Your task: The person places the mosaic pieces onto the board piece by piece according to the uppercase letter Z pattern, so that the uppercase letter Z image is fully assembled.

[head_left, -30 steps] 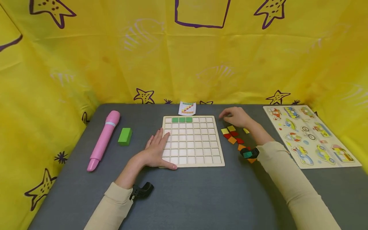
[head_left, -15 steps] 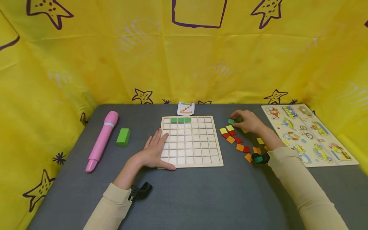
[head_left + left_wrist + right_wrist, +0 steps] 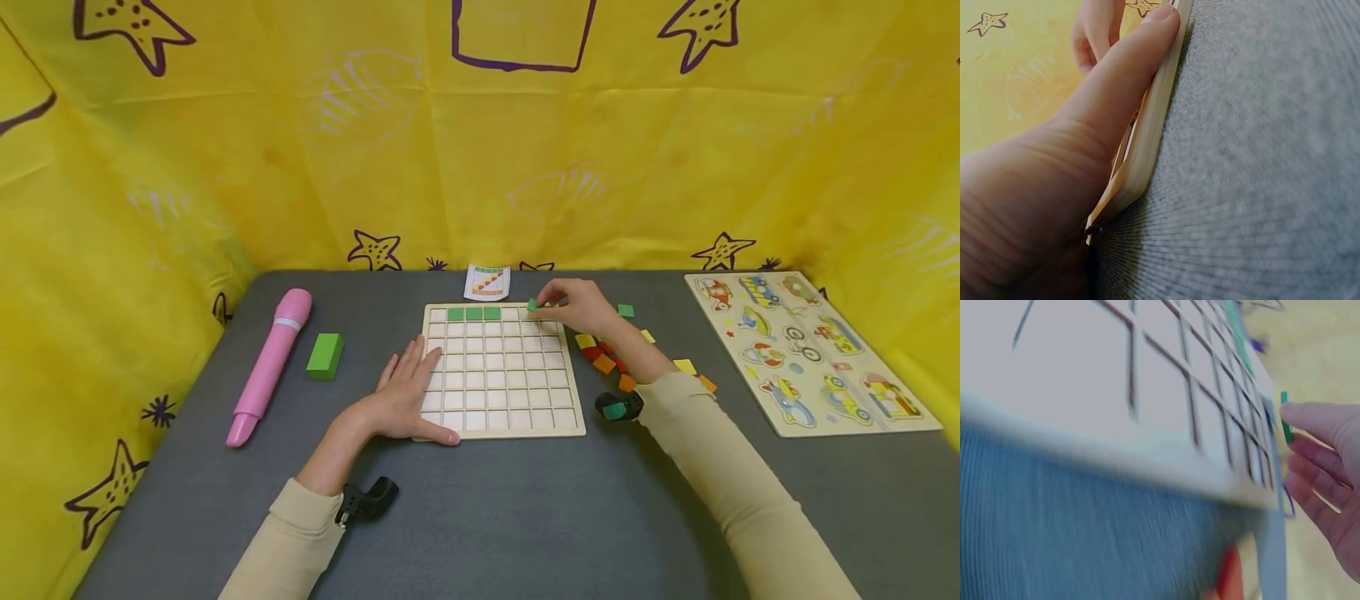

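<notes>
A wooden grid board lies in the middle of the table, with three green square tiles set side by side in its top row. My left hand rests flat along the board's left edge, thumb on the front corner. In the left wrist view that thumb lies along the board's rim. Over the top right of the board, my right hand pinches a green square tile between thumb and fingertips. The right wrist view shows this tile edge-on, clear of the board.
Right of the board lie loose red, orange and yellow tiles, partly under the right arm, and another green tile. A pattern card stands behind the board. A picture puzzle, green block and pink marker-shaped object lie farther out.
My right hand reached right to the green tiles, took one, and came back left over the board's top right corner. The left hand has stayed on the board.
</notes>
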`<move>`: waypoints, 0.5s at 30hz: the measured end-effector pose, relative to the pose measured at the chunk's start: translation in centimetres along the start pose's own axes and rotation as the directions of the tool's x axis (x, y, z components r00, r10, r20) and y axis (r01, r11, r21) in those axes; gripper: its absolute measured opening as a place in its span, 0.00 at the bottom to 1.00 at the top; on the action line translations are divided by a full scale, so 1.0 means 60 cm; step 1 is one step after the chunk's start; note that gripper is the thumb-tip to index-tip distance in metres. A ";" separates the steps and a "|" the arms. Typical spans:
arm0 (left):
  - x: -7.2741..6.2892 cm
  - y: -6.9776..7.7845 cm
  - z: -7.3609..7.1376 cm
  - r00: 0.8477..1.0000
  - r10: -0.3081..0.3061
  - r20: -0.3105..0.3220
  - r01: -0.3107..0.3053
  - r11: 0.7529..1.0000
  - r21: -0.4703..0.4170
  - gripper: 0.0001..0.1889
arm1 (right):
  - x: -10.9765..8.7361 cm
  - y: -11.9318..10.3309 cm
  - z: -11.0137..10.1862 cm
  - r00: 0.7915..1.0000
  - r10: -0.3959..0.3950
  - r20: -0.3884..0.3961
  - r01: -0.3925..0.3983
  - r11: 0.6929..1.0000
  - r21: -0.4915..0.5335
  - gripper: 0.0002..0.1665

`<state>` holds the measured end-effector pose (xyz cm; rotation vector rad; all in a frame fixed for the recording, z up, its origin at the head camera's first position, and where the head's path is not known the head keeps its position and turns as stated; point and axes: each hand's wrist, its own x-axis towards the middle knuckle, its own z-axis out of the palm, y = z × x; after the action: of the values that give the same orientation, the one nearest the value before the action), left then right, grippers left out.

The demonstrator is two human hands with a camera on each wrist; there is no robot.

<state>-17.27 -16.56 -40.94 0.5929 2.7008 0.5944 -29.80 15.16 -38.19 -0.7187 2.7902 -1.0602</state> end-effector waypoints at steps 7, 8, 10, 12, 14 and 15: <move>0.002 0.001 0.002 1.000 0.004 -0.006 -0.004 1.000 -0.014 0.70 | 0.031 -0.022 0.049 0.994 -0.093 0.048 0.096 0.994 -0.052 0.06; 0.002 0.001 0.003 1.000 0.003 -0.007 -0.003 1.000 -0.017 0.70 | 0.031 -0.023 0.052 0.994 -0.098 0.051 0.100 0.994 -0.050 0.06; 0.001 0.002 0.003 1.000 0.003 -0.010 -0.003 1.000 -0.024 0.70 | 0.033 -0.023 0.056 0.992 -0.110 0.057 0.113 0.992 -0.048 0.07; 0.000 0.002 0.002 1.000 0.000 -0.011 0.000 1.000 -0.026 0.70 | 0.032 -0.021 0.055 0.990 -0.125 0.071 0.128 0.991 -0.043 0.09; -0.002 0.001 0.002 1.000 0.001 -0.015 -0.001 1.000 -0.030 0.70 | 0.029 -0.016 0.050 0.989 -0.135 0.064 0.137 0.990 -0.024 0.10; -0.003 0.001 0.001 1.000 0.001 -0.016 -0.001 1.000 -0.031 0.70 | 0.026 -0.013 0.045 0.990 -0.131 0.052 0.132 0.991 -0.021 0.11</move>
<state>-17.09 -16.55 -40.95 0.5840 2.7011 0.6420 -30.25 12.32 -39.58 -0.9306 2.7500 -1.0148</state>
